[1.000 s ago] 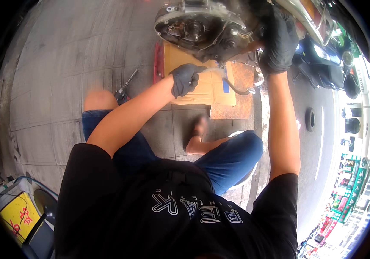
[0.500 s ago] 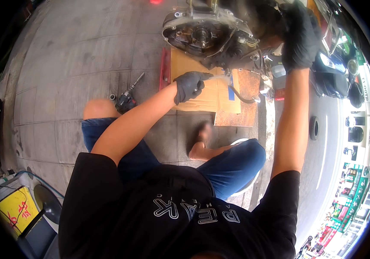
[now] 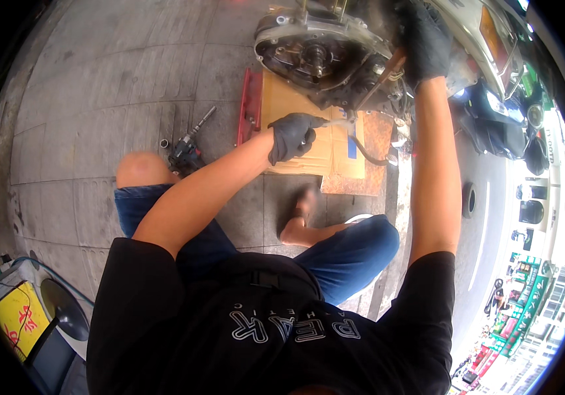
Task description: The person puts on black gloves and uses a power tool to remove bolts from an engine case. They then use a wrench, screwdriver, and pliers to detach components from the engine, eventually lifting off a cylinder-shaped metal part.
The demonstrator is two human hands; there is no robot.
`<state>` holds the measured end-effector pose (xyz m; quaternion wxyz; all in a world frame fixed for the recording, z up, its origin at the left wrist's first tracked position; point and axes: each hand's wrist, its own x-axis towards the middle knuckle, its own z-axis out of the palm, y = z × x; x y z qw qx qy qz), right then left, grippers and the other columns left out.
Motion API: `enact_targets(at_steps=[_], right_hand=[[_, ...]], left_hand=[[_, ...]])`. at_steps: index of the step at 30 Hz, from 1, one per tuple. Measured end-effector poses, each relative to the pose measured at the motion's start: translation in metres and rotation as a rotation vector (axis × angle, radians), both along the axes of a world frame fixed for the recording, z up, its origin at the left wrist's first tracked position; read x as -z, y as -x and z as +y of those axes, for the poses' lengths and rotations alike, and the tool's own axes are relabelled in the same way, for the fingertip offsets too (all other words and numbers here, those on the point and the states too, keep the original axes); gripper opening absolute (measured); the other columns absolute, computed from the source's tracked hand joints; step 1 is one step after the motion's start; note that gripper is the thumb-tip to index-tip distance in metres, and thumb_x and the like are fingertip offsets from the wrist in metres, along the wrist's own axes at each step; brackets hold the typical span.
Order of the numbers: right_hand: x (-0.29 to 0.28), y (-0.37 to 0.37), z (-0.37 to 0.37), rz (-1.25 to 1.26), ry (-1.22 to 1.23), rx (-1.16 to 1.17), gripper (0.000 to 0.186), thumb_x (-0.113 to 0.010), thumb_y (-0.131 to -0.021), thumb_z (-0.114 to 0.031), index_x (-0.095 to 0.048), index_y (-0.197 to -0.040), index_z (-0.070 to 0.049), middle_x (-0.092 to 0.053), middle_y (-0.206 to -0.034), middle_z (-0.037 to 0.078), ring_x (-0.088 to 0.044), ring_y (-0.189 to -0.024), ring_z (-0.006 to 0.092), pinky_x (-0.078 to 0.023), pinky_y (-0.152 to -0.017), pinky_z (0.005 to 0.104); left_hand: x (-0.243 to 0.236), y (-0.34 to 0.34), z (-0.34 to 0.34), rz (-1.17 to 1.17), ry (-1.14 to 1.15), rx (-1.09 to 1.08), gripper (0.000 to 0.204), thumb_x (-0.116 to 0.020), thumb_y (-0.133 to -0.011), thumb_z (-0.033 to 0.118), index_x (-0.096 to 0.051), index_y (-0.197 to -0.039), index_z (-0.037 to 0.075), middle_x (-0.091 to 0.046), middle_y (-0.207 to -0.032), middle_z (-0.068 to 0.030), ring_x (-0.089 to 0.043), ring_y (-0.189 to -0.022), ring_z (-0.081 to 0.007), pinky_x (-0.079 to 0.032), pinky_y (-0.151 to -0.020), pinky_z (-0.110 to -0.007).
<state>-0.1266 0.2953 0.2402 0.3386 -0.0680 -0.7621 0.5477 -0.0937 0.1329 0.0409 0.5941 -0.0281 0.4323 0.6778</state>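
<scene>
1. The left hand, in a dark glove, is closed around a small metal tool whose tip points toward the engine just above it.
2. The right hand, also gloved, is closed on a wooden-handled tool that slants down against the engine's side.
3. Cardboard lies under the left hand.
4. A power drill lies on the pavement, well to the left of the left hand.
</scene>
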Motion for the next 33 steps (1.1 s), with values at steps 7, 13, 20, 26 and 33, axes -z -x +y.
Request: enact_targets(at_steps=[7,13,20,26,33], right_hand=[[0.014,0.004,-0.012,0.024,0.054,0.011,0.027,-0.062,-0.095,-0.028,-0.062,-0.075,-0.009,-0.052,-0.055,-0.001,-0.043,-0.041,0.0075,-0.031,-0.039,0.0226],[0.016,-0.017,-0.026,0.044,0.125,0.057,0.023,-0.065,-0.093,-0.025,-0.062,-0.077,-0.010,-0.055,-0.059,-0.003,-0.043,-0.045,0.0058,-0.032,-0.041,0.0220],[0.025,-0.009,-0.029,0.117,0.103,0.049,0.023,-0.068,-0.092,-0.024,-0.061,-0.075,-0.010,-0.055,-0.060,-0.003,-0.043,-0.046,0.0056,-0.031,-0.043,0.0227],[0.024,0.007,-0.003,0.025,0.042,0.162,0.024,-0.068,-0.090,-0.024,-0.058,-0.074,-0.010,-0.047,-0.052,-0.002,-0.039,-0.042,0.0073,-0.030,-0.042,0.0240],[0.043,-0.046,-0.063,0.014,-0.006,0.053,0.025,-0.075,-0.085,-0.027,-0.064,-0.084,-0.004,-0.058,-0.068,-0.001,-0.049,-0.056,0.0064,-0.038,-0.053,0.0210]], left_hand=[[0.007,-0.001,0.001,-0.056,-0.021,-0.032,0.023,-0.049,-0.098,0.025,-0.063,-0.108,0.010,-0.038,-0.057,0.0035,-0.033,-0.043,-0.0092,-0.023,-0.036,-0.025],[0.003,-0.003,0.000,-0.073,-0.037,-0.032,0.025,-0.043,-0.099,0.023,-0.061,-0.112,0.011,-0.036,-0.057,0.0049,-0.031,-0.044,-0.0086,-0.023,-0.037,-0.024],[0.000,-0.005,0.001,-0.168,-0.040,-0.084,0.019,-0.041,-0.099,0.022,-0.057,-0.101,0.011,-0.034,-0.057,0.0062,-0.030,-0.044,-0.0077,-0.022,-0.037,-0.024],[0.002,-0.013,0.002,-0.068,-0.063,-0.078,0.016,-0.047,-0.097,0.023,-0.058,-0.095,0.012,-0.045,-0.059,0.0019,-0.033,-0.043,-0.0096,-0.024,-0.039,-0.025],[0.009,-0.003,-0.004,0.027,-0.020,-0.065,0.022,-0.049,-0.098,0.025,-0.061,-0.091,0.008,-0.045,-0.058,0.0011,-0.035,-0.043,-0.0086,-0.025,-0.038,-0.023]])
